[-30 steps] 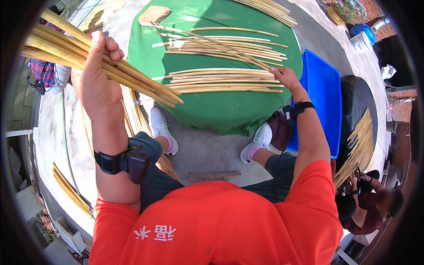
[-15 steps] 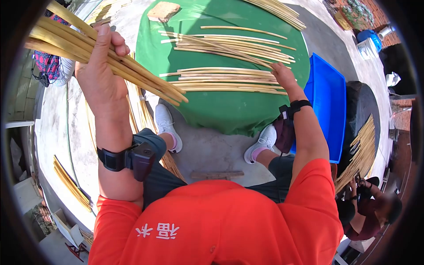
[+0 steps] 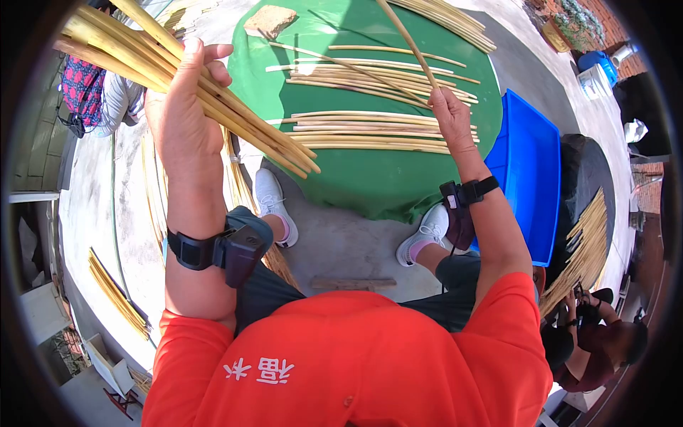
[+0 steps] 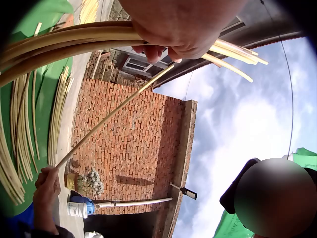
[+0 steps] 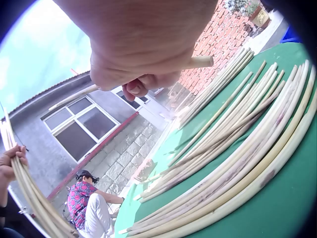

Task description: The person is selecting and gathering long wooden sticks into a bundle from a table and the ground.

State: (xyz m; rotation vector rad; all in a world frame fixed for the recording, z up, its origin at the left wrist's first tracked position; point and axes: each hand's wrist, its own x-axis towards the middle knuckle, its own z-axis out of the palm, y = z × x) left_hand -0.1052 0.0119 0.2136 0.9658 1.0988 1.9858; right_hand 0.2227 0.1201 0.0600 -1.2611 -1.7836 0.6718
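The person's left hand (image 3: 186,117) grips a bundle of thick pale sticks (image 3: 260,130), thumb pressed along one side and fingers curled round the other, the index finger reaching out a little. The bundle slants in the air, its near ends just off the edge of the green-covered table (image 3: 356,185) as I see it from the head view. The right hand (image 3: 453,117) is pinching a single stick (image 3: 413,41) close to one end, thumb against fingers, a short stub poking out past the grip; the rest of it points up and away over the table.

Below that hand lie the near row of sticks (image 3: 377,129), side by side, and the middle row (image 3: 377,80), where one stick crosses the others at a slant. A further bunch of sticks (image 3: 455,27) sits by the far edge, and a rough block (image 3: 269,21) rests near the far left edge. A blue tray (image 3: 532,185) stands just beside the table on the right, and someone in a patterned top (image 5: 84,198) is low down beyond it on the left
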